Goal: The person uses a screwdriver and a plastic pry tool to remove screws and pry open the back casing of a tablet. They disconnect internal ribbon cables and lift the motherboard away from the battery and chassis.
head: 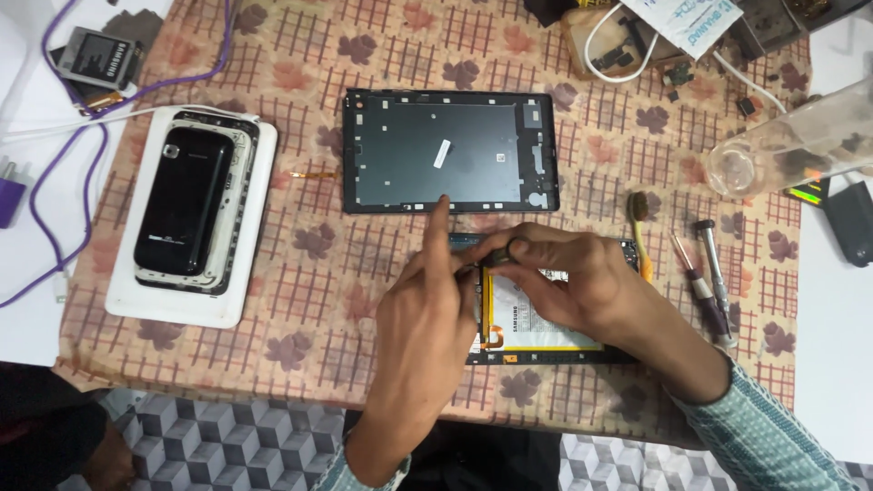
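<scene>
An opened tablet body (536, 350) with a white battery (532, 323) edged in yellow lies on the patterned cloth in front of me. My left hand (432, 300) and my right hand (568, 273) meet over its upper left edge, fingers pinched on a small dark part there. The left index finger points up toward the grey tablet back cover (450, 150), which lies flat just beyond. What the fingertips pinch is too small to name.
A white tablet (123, 291) at the left carries stacked phone parts with a black phone (186, 200) on top. A toothbrush (641, 227) and screwdrivers (709, 273) lie at the right, a clear bottle (800, 141) beyond them. Purple cable (41, 182) and a battery (95, 59) sit far left.
</scene>
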